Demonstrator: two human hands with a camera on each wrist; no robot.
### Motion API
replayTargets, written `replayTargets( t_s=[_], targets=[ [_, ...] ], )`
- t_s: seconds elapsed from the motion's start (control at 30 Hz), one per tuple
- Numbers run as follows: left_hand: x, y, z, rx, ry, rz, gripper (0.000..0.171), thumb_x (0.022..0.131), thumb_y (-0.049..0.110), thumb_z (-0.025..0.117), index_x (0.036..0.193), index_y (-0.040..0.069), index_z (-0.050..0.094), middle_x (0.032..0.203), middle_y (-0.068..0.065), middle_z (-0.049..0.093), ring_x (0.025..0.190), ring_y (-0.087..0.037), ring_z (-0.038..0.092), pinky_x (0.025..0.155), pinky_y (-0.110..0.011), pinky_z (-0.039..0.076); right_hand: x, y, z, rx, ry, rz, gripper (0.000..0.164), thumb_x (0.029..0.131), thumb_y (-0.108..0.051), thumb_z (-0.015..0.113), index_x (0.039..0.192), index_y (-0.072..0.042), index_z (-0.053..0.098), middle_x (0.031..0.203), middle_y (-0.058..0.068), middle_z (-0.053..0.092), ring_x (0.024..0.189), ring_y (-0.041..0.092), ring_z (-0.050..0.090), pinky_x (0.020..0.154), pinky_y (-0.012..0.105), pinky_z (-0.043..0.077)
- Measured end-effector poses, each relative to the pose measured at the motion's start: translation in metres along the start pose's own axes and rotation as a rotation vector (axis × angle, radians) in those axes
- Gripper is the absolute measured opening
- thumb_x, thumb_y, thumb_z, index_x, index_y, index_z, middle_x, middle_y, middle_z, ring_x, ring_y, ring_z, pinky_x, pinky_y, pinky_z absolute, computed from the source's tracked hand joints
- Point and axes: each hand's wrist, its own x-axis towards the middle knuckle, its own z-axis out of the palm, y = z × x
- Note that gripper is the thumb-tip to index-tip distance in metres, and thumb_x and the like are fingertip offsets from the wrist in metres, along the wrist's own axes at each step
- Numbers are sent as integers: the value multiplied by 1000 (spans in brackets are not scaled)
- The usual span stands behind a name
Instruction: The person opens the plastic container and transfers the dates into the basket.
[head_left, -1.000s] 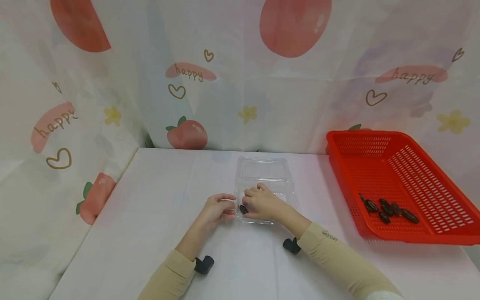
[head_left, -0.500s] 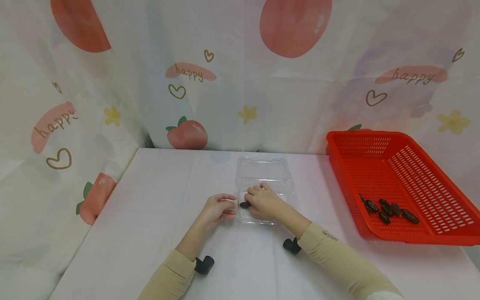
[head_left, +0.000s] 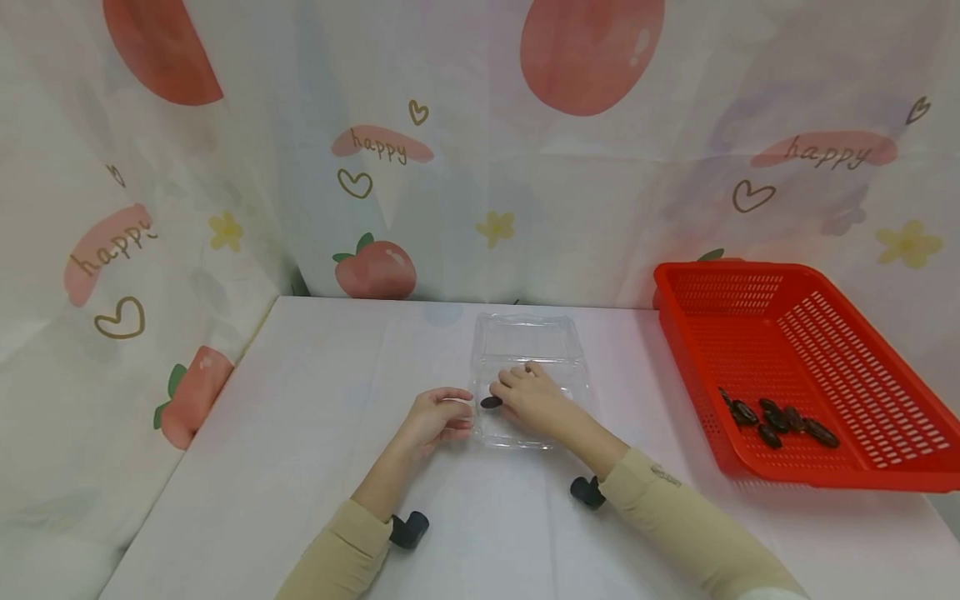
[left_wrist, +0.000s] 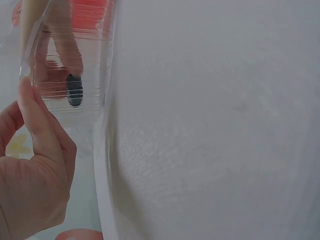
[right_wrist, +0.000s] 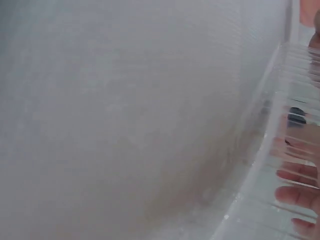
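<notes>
A clear plastic clamshell box (head_left: 525, 337) lies on the white table, its lid folded back to the far side. My right hand (head_left: 531, 404) reaches into the near half and pinches a dark, oblong date (head_left: 491, 402) at its fingertips. Through the ribbed wall in the left wrist view, the same date (left_wrist: 74, 91) shows under a fingertip. My left hand (head_left: 431, 423) is at the box's left side, its loosely bent fingers touching the rim. In the right wrist view, the box wall partly blurs the fingers around the date (right_wrist: 296, 116).
To the right stands a red perforated basket (head_left: 690, 367) with several dark dates (head_left: 772, 419) near its front left. A printed cloth (head_left: 600, 208) hangs behind the table. Black wrist cameras (head_left: 409, 530) jut inward from both wrists.
The date has turned from slanted to nearly level and shifted a little toward the box's far side, along with my right fingers. My left hand has stayed in place.
</notes>
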Motion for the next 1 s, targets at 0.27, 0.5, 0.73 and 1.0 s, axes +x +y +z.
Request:
replayTargets(
  t_s=[0.27, 0.5, 0.73, 1.0],
  targets=[
    [1, -1, 0, 1, 4, 8, 30, 81, -2, 58, 111, -7, 56, 76, -6, 59, 59, -12, 59, 53, -22, 54, -6, 3, -18, -18, 14, 22, 18, 83, -21, 66, 98, -16, 57, 90, 1, 53, 90, 22, 54, 86, 43, 41],
    [0, 0, 0, 7, 1, 6, 30, 81, -2, 57, 111, -7, 56, 77, -6, 58, 59, -13, 60, 55, -23, 55, -19, 11, -41, -52, 117, 50, 19, 82, -23, 67, 96, -16, 56, 90, 0, 54, 87, 21, 53, 82, 41, 39],
    [-2, 1, 0, 15, -4, 4, 29, 83, -1, 57, 111, -6, 56, 79, -7, 58, 62, -14, 61, 57, -24, 55, -38, 23, -64, -55, 185, 108, 21, 80, -19, 69, 97, -14, 57, 89, 3, 55, 86, 24, 54, 82, 43, 39],
    [-2, 0, -1, 24, 0, 9, 29, 83, 0, 57, 112, -6, 56, 78, -7, 58, 61, -14, 61, 57, -24, 55, -67, 40, -89, -39, 176, 217, 29, 77, -16, 72, 102, -11, 58, 93, 9, 55, 88, 27, 52, 82, 46, 39]
  ],
)
